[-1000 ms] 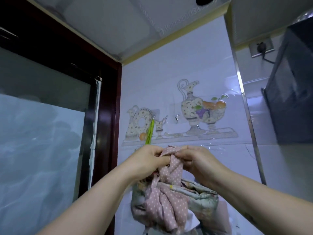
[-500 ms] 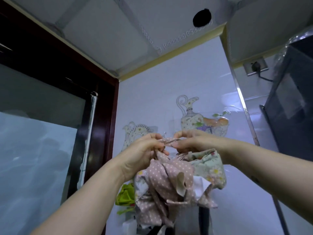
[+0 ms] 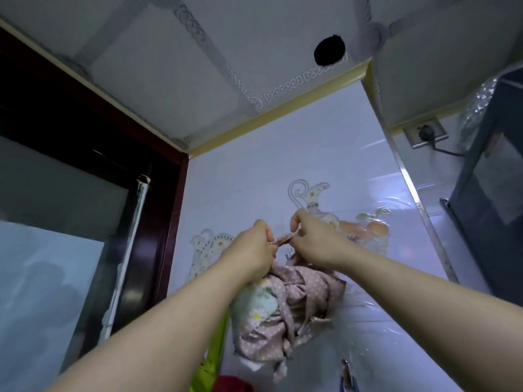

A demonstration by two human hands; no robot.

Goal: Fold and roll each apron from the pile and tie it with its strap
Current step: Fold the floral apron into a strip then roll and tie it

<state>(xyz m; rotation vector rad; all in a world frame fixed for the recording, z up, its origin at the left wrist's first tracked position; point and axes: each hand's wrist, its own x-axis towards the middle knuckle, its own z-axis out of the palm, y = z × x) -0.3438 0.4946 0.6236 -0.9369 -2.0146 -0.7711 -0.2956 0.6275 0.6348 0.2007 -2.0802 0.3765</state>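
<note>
Both hands' fingers (image 3: 295, 223) pinch the strap (image 3: 283, 238) taut between them, apron (image 3: 285, 309) bundled below.

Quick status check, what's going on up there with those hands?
Left hand and right hand both pinching the strap, held taut. Polka-dot apron bundle hanging below, against wall. Nothing in the way.

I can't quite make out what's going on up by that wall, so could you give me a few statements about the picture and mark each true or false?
1. Both hands pinch the same pink strap. True: the left hand and right hand hold the strap stretched between them.
2. The bundled apron lies on a table. False: the apron hangs below the hands, in front of the tiled wall.
3. The apron is plain blue. False: it is pink with white dots, plus a floral part.
4. A plug sits in a wall socket at upper right. True: socket.
</note>
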